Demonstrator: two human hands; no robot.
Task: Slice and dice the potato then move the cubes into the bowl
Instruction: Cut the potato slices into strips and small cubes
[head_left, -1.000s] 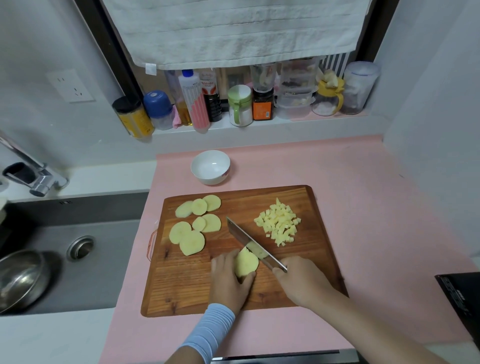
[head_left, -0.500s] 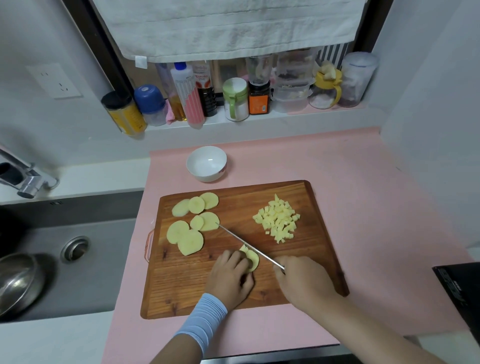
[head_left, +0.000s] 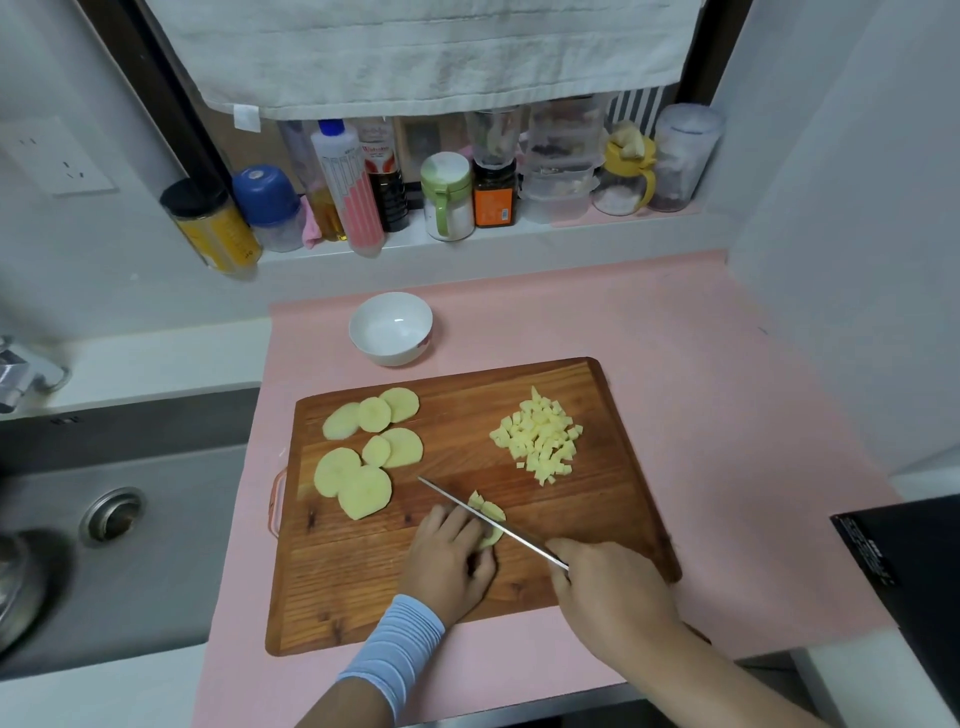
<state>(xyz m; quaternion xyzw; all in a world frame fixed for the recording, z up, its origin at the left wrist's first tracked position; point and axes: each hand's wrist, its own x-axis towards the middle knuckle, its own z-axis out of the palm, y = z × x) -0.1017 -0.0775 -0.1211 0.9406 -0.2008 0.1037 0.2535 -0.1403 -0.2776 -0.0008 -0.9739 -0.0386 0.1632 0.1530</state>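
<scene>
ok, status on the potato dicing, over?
Right hand grips knife, blade across potato slice pinned by left hand. Diced pile, whole slices on board; bowl empty. Nothing in the way.

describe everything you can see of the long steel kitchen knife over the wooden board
The long steel kitchen knife shows as a thin silvery line, seen almost edge-on from above with the blade upright. It runs diagonally from its tip near the middle of the brown wooden cutting board back to the right hand, which grips the handle and hides it. The blade appears to be down in a pale potato slice, which the left hand holds close beside it.
</scene>
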